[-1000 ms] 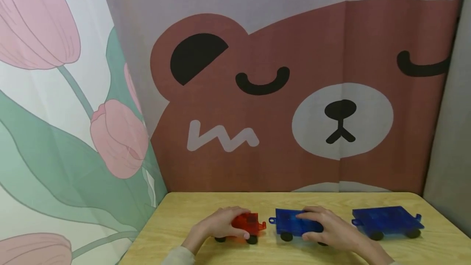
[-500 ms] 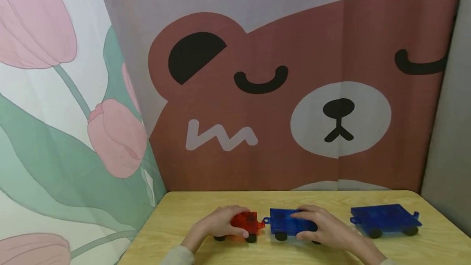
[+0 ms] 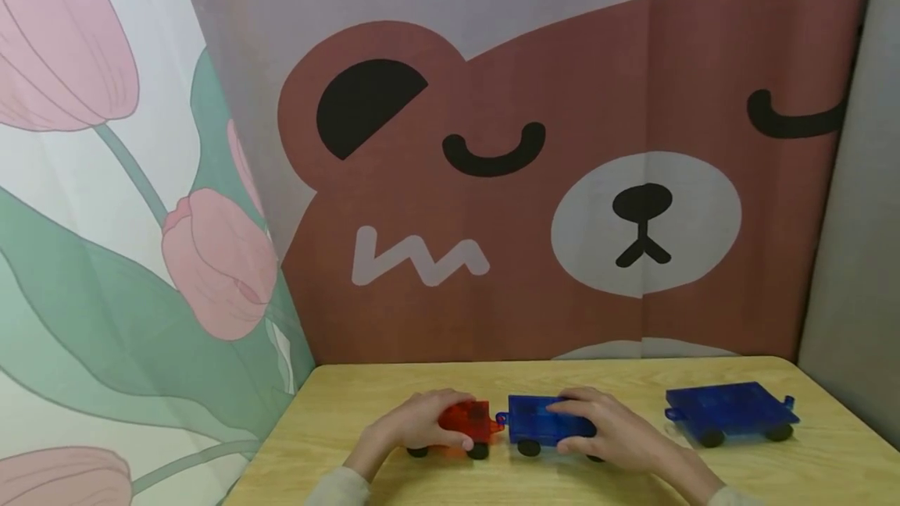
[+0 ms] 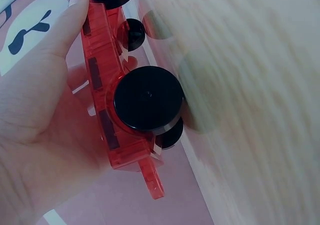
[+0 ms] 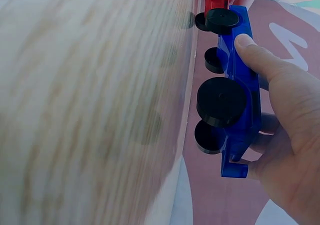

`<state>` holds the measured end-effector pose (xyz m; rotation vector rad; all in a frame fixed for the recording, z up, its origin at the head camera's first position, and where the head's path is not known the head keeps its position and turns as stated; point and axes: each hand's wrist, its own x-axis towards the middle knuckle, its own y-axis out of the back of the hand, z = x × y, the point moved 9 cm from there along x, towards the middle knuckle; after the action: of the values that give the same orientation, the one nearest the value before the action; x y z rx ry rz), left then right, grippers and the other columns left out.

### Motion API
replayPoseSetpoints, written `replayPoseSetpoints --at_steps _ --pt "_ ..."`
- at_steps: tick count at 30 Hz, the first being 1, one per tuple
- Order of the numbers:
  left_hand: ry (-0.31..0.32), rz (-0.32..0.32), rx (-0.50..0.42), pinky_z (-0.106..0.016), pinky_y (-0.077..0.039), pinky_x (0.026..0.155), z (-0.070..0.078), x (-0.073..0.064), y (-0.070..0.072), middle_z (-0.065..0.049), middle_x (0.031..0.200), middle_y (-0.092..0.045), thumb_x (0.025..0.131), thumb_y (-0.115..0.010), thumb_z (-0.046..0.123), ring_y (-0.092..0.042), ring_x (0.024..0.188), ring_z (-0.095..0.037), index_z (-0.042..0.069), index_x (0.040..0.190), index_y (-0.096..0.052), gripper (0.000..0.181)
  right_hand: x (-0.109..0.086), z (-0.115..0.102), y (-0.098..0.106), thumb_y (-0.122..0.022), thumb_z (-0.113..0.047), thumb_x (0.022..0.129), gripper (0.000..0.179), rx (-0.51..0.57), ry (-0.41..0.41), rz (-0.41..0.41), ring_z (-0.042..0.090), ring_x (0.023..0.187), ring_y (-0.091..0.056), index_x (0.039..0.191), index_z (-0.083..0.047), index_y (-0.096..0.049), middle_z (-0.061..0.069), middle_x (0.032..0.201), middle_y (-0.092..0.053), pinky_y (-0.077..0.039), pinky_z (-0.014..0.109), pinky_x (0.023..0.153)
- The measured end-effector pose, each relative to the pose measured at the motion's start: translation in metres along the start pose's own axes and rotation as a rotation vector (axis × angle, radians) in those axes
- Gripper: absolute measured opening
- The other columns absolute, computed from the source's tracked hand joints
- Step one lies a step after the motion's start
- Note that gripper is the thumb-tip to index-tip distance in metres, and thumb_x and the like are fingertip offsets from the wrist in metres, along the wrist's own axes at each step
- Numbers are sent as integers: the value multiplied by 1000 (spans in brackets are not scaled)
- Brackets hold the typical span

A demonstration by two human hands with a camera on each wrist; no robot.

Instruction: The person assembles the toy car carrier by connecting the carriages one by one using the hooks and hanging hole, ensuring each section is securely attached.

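My left hand [image 3: 429, 422] grips a translucent red toy car [image 3: 478, 422] with black wheels, thumb along the near side and fingers over the far side. A red hook sticks out of its right end. My right hand [image 3: 612, 428] holds a translucent blue toy wagon [image 3: 529, 418] by its sides, its flat top facing up. The wagon's blue ring [image 3: 501, 418] overlaps the red hook in the head view. In the right wrist view, the thumb [image 5: 246, 41] presses the wagon's side, and a blue hook [image 5: 234, 169] shows at its free end.
A second blue toy wagon [image 3: 731, 409] stands on the right of the wooden table [image 3: 337, 397], ring on its left and hook on its right. Behind the table hangs a bear-print curtain [image 3: 422, 318]; a tulip-print curtain [image 3: 162, 279] hangs at the left.
My right hand has moved the blue wagon left, closing the gap so its ring meets the red car's hook. My left hand stays nearly in place with the red car. The view has shifted slightly.
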<state>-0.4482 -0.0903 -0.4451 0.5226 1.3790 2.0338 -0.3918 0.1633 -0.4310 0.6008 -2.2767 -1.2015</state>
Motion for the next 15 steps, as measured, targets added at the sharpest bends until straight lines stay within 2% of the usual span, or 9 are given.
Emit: replayPoseSetpoints --at_steps 15 --pt "-19 -1 5 -48 -46 93 -1 1 0 8 139 -56 89 -69 63 -55 113 -14 24 151 -51 75 1 0 -3 -66 -57 93 58 -26 -10 24 45 128 -50 136 -18 -67 17 141 -53 -42 69 94"
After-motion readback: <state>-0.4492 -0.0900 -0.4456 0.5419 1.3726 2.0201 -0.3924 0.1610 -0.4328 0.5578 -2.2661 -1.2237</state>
